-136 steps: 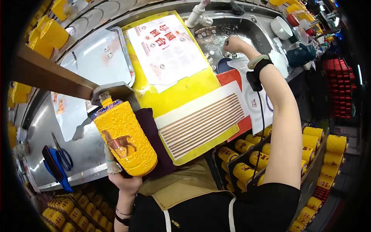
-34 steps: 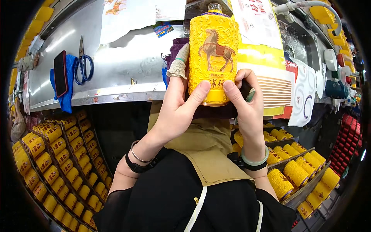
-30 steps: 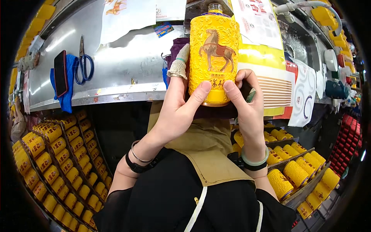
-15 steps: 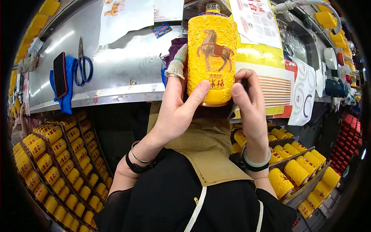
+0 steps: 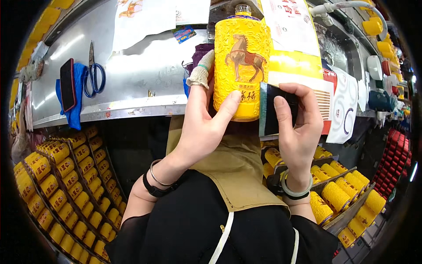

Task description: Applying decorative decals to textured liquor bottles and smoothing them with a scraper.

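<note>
A yellow embossed bottle [image 5: 223,57] with a brown horse picture stands upright at the bench's front edge, its clear neck at the top. My left hand [image 5: 206,114] grips its lower left side, the thumb lying across the front; one finger wears a pale cloth cover with a green band. In my right hand [image 5: 299,116] is a flat dark squeegee-like scraper [image 5: 267,112], pinched between thumb and fingers. Its straight edge is close to the bottle's lower right side; whether it touches, I cannot tell. A purple cloth [image 5: 201,52] lies behind my left fingers.
Left on the metal bench [image 5: 132,94] are blue-handled scissors [image 5: 97,79] and a phone [image 5: 67,86] on a blue cloth [image 5: 77,116]. Printed sheets [image 5: 147,22] lie at the back. Racks of yellow bottles [image 5: 66,167] stand below left, with boxed ones [image 5: 336,196] below right.
My right hand has moved right, away from the bottle's edge, and turned so that the dark scraper now shows. The bottle and my left hand have barely moved.
</note>
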Action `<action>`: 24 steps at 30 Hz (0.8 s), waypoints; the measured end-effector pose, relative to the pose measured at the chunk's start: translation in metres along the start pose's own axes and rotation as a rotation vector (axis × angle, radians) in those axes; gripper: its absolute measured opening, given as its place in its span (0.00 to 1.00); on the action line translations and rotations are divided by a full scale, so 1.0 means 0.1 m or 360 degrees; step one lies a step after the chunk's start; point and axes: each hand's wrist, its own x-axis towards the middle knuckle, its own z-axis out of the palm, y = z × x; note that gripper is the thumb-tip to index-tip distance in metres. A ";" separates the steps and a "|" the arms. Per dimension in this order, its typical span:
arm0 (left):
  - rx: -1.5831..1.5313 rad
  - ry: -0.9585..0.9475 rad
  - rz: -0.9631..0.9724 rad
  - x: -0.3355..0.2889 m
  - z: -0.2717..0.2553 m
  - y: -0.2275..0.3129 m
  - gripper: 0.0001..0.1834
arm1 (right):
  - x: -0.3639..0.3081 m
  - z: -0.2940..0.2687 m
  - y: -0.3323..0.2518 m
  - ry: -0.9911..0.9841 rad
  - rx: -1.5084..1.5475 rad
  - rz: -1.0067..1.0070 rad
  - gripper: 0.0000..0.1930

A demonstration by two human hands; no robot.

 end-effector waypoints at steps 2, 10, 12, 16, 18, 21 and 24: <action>-0.0034 -0.0014 -0.0009 0.03 -0.01 0.00 0.40 | 0.04 -0.06 -0.02 0.0052 -0.0068 -0.0102 0.09; 0.0219 0.0084 0.0046 0.02 -0.01 -0.14 0.51 | 0.47 0.01 -0.33 -0.0420 -0.0480 -0.0861 0.11; 0.0101 0.0064 0.0023 0.02 0.03 -0.11 0.51 | 0.59 -0.01 -0.34 -0.0430 -0.0624 -0.0950 0.11; 0.0085 0.0059 0.0022 0.03 0.01 -0.12 0.52 | 0.64 0.02 -0.38 -0.0479 -0.0642 -0.1044 0.12; 0.0091 0.0038 0.0043 0.04 0.01 -0.12 0.52 | 0.62 0.06 -0.34 -0.0551 -0.0584 -0.1005 0.12; 0.0037 -0.0007 -0.0002 0.03 -0.01 -0.10 0.55 | 0.64 0.03 -0.29 -0.0227 -0.0673 -0.1097 0.12; -0.0016 -0.0117 -0.0023 -0.04 -0.11 -0.13 0.63 | 0.52 -0.10 -0.07 -0.0153 -0.0656 -0.1292 0.13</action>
